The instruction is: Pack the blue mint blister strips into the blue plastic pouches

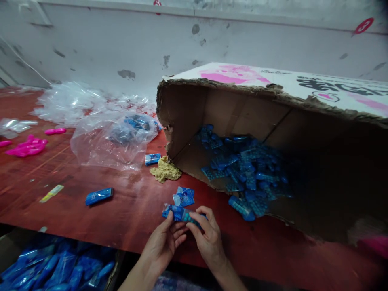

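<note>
the small blue packet [179, 213], which shows turquoise beads through a clear part, is held by both hands above the near part of the red table [130, 214]. the left hand [163, 240] grips its left end, with the thumb pressed on top and the other fingers curled below. the right hand [209, 235] pinches the other end between thumb and fingers (the fingertips cover a part of the beads). just behind the packet lie blue printed cards [184, 197], and farther back a crumpled yellow cloth [165, 169] is beside one more small card [152, 159]. to the right, a torn cardboard box [182, 109] lies on its side, its opening toward the person, and many similar blue packets [248, 161] are heaped inside. to the left there is a blue pack [99, 196] lying alone, then a yellow strip [51, 194]. behind these, a clear plastic bag [91, 145] contains some blue things, near bright pink pieces [28, 146]. below the table edge, at lower left, glossy blue items [60, 264] fill a container.
</note>
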`<state>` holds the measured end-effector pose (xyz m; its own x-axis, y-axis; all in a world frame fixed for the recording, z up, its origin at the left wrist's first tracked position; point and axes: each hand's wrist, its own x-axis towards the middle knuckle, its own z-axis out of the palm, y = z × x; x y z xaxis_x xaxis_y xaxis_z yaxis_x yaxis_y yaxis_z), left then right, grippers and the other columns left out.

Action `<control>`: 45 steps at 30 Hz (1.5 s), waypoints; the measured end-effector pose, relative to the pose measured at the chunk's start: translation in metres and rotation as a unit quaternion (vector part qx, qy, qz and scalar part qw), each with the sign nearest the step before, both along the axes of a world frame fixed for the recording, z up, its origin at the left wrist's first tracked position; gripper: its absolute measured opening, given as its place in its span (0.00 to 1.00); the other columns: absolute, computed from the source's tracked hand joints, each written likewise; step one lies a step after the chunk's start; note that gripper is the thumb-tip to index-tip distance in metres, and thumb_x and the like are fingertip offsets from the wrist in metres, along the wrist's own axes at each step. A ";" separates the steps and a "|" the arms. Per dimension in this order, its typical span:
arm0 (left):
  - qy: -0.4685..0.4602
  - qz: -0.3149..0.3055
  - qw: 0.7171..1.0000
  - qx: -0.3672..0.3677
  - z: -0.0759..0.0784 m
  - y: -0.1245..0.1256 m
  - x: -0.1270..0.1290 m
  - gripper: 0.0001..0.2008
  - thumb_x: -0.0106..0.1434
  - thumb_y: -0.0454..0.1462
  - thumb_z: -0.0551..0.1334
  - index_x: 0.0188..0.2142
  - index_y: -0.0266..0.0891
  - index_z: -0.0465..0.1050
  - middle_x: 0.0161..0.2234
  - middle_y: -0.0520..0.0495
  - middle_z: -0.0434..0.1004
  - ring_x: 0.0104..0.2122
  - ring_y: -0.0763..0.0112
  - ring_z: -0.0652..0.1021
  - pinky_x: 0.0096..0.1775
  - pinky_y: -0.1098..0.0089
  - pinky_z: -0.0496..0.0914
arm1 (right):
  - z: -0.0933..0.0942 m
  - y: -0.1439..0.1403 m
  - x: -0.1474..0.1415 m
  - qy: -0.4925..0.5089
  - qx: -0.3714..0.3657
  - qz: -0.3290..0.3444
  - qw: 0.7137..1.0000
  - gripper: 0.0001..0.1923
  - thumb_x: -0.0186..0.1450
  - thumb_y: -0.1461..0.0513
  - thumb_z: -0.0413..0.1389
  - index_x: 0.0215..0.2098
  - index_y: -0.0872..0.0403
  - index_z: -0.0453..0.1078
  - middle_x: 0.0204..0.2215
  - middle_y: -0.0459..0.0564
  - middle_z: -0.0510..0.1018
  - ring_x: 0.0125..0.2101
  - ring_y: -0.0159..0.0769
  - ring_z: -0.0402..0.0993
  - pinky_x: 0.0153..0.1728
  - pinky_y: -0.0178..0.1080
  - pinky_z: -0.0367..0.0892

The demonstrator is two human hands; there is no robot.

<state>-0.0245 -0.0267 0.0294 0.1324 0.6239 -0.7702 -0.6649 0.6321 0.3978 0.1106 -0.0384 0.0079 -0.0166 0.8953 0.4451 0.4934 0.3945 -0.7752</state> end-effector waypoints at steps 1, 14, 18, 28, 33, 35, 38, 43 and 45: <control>0.000 -0.002 1.000 -0.001 0.000 0.000 0.000 0.08 0.58 0.36 0.58 0.28 0.32 0.72 0.21 0.45 0.78 0.22 0.70 0.77 0.25 0.73 0.69 | 0.000 0.000 0.000 -0.008 0.008 -0.001 1.000 0.14 0.60 0.68 0.53 0.42 0.47 0.69 0.37 0.49 0.67 0.38 0.37 0.67 0.39 0.37 0.67; -0.001 -0.015 0.998 0.069 -0.004 -0.002 -0.001 0.10 0.56 0.40 0.60 0.28 0.35 0.73 0.24 0.43 0.80 0.25 0.69 0.78 0.28 0.72 0.69 | 0.009 0.004 -0.002 0.112 -0.065 -0.001 0.992 0.12 0.58 0.70 0.55 0.37 0.49 0.70 0.36 0.47 0.69 0.39 0.34 0.69 0.39 0.34 0.67; -0.008 -0.021 0.995 0.093 -0.005 -0.003 -0.001 0.10 0.53 0.41 0.62 0.27 0.35 0.74 0.24 0.43 0.80 0.26 0.68 0.78 0.28 0.72 0.69 | 0.011 0.004 -0.002 0.143 -0.104 -0.007 0.984 0.11 0.57 0.70 0.55 0.35 0.49 0.70 0.36 0.46 0.69 0.39 0.33 0.69 0.40 0.33 0.65; 0.035 -0.011 0.993 0.115 -0.007 -0.002 -0.003 0.14 0.47 0.43 0.66 0.25 0.33 0.74 0.23 0.44 0.80 0.26 0.67 0.78 0.28 0.72 0.69 | 0.016 0.004 -0.004 0.102 -0.085 -0.006 0.991 0.11 0.58 0.69 0.55 0.37 0.49 0.70 0.37 0.46 0.68 0.40 0.33 0.68 0.41 0.33 0.64; 0.019 0.002 0.993 0.117 -0.007 -0.005 0.002 0.12 0.49 0.41 0.66 0.26 0.33 0.74 0.23 0.46 0.79 0.25 0.71 0.77 0.29 0.73 0.68 | 0.006 -0.001 -0.013 0.069 -0.072 -0.032 0.994 0.09 0.59 0.68 0.55 0.37 0.51 0.68 0.35 0.48 0.68 0.37 0.34 0.69 0.39 0.33 0.66; -0.003 0.012 0.995 0.097 -0.007 -0.006 0.004 0.10 0.49 0.41 0.65 0.26 0.33 0.74 0.23 0.47 0.79 0.25 0.71 0.77 0.30 0.73 0.69 | -0.003 -0.005 -0.017 0.029 -0.049 -0.030 0.998 0.09 0.60 0.67 0.53 0.39 0.52 0.68 0.36 0.50 0.68 0.38 0.36 0.69 0.38 0.35 0.67; -0.035 0.019 0.997 0.063 -0.009 -0.006 0.005 0.08 0.50 0.39 0.65 0.26 0.34 0.73 0.23 0.48 0.78 0.24 0.72 0.77 0.32 0.72 0.70 | -0.010 -0.010 -0.019 -0.050 -0.018 -0.022 0.998 0.11 0.62 0.65 0.50 0.44 0.52 0.67 0.40 0.54 0.68 0.40 0.40 0.69 0.39 0.39 0.67; -0.021 -0.006 0.999 0.043 -0.006 0.000 -0.002 0.03 0.54 0.34 0.62 0.28 0.35 0.73 0.24 0.49 0.78 0.23 0.73 0.76 0.28 0.74 0.70 | 0.007 -0.014 -0.011 -0.009 -0.093 0.101 0.990 0.22 0.64 0.67 0.46 0.56 0.49 0.58 0.49 0.54 0.65 0.50 0.41 0.63 0.48 0.42 0.63; -0.013 -0.024 0.999 0.043 -0.003 0.003 -0.006 0.03 0.55 0.34 0.61 0.29 0.34 0.73 0.25 0.47 0.79 0.26 0.70 0.78 0.31 0.71 0.71 | 0.013 -0.011 -0.006 0.077 -0.153 0.148 0.974 0.22 0.63 0.68 0.46 0.55 0.47 0.59 0.51 0.51 0.65 0.51 0.38 0.61 0.51 0.40 0.59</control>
<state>-0.0310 -0.0241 0.0265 0.1825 0.6806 -0.7095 -0.6453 0.6274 0.4359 0.1046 -0.0492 0.0210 -0.2475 0.9527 0.1765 0.2622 0.2412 -0.9344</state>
